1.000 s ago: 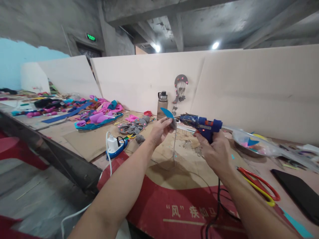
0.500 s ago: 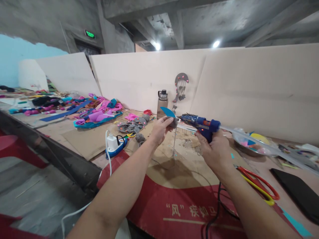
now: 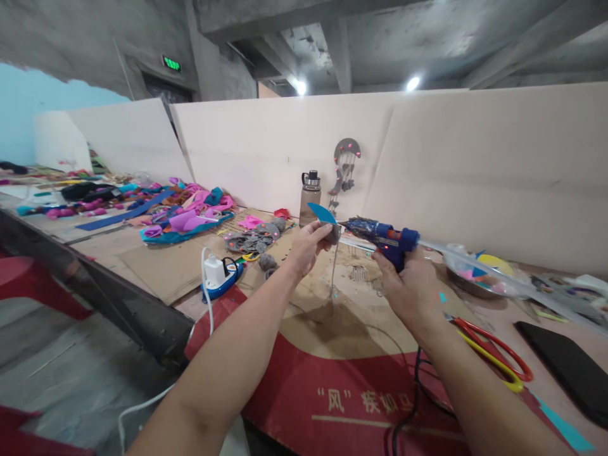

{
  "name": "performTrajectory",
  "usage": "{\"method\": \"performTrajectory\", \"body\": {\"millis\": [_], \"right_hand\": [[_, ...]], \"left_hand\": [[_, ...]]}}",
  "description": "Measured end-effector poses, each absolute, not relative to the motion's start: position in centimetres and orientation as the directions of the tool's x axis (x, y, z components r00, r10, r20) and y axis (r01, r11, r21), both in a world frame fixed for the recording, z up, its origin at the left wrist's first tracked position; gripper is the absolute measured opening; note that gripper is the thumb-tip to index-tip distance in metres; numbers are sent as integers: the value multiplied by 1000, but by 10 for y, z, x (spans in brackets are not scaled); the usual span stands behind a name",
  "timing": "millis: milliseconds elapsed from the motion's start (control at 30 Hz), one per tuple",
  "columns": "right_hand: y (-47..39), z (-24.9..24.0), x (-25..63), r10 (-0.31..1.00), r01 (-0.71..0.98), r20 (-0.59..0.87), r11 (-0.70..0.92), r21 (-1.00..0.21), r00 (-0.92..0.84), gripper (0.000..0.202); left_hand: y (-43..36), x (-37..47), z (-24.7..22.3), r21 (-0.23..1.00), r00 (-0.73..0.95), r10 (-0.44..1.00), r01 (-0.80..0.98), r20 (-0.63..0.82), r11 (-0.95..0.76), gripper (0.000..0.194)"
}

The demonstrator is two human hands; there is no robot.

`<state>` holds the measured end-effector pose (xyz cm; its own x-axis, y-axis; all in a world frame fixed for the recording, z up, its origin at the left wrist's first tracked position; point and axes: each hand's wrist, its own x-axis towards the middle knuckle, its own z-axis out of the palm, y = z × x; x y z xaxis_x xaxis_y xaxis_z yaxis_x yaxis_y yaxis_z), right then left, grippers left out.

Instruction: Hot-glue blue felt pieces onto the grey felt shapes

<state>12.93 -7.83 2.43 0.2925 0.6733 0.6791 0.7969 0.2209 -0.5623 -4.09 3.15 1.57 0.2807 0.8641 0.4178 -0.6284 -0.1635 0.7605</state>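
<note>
My left hand [image 3: 308, 244] pinches a small grey piece [image 3: 334, 234] that looks like felt, with a pointed blue piece [image 3: 322, 213] sticking up from it. A grey string [image 3: 333, 272] hangs from the grey piece toward the cardboard. In my right hand [image 3: 411, 288] is a blue hot glue gun [image 3: 382, 237], my fingers wrapped around its handle. A long clear glue stick [image 3: 498, 278] juts out of its back. The gun's nozzle points left, close to the edge of the grey piece; I cannot tell whether they touch.
Red-handled and yellow-handled scissors [image 3: 494, 354] and a black phone [image 3: 565, 367] lie at the right. Behind them stands a metal bowl [image 3: 475, 286] of scraps. A bottle [image 3: 310, 196] stands at the back. Left are a power strip [image 3: 222, 282] and colourful felt scraps [image 3: 190, 212].
The grey and blue pieces in my left hand have shifted and turned very slightly beside the nozzle. My right hand keeps the glue gun in almost the same place.
</note>
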Motion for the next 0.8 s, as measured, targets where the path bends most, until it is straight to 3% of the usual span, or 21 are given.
{"method": "performTrajectory", "body": {"millis": [200,367,800], "right_hand": [[-79,25,129,637,736,727,359,-574,256,34],[-81,24,128,703,634,654,376,-675,279,32],[-87,27,123,718,565,630,399,-722,297,35]], "left_hand": [[29,-41,16,740,325,839,-660,435,-128,23],[26,-42,18,698,352,799,-707,487,-114,23],[22,-47,21,662,246,758,-685,604,-305,29]]}}
